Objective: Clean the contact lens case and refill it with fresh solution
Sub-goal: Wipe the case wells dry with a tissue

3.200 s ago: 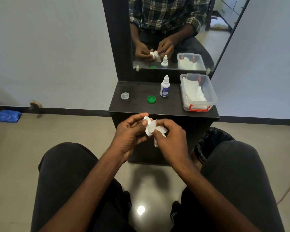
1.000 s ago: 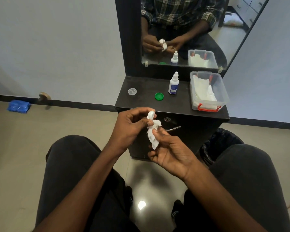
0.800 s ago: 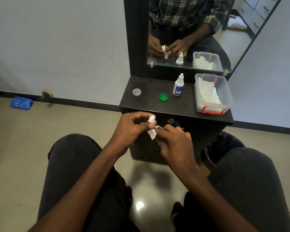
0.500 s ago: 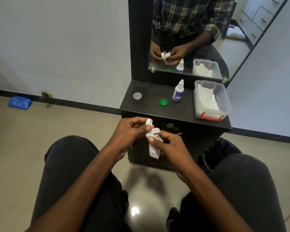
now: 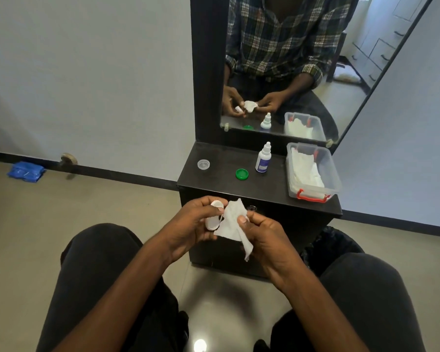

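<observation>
My left hand [image 5: 188,224] grips the white contact lens case [image 5: 214,217] in front of the dark cabinet, its fingers curled round it. Beside it, my right hand [image 5: 264,235] pinches a crumpled white tissue [image 5: 233,223] that touches the case's right side. On the cabinet top [image 5: 221,184] lie a green cap [image 5: 241,174] and a clear cap [image 5: 203,164]. A small white solution bottle [image 5: 264,158] with a blue label stands upright behind the green cap.
A clear plastic box [image 5: 333,174] with red clasps holds white tissues at the cabinet's right end. A mirror [image 5: 290,59] rises behind the cabinet. A black-lined bin [image 5: 333,245] sits on the floor right of the cabinet. A blue cloth [image 5: 26,169] lies by the left wall.
The tissue has opened out wider and now lies against the case's right side. Both hands stay close together in front of the cabinet.
</observation>
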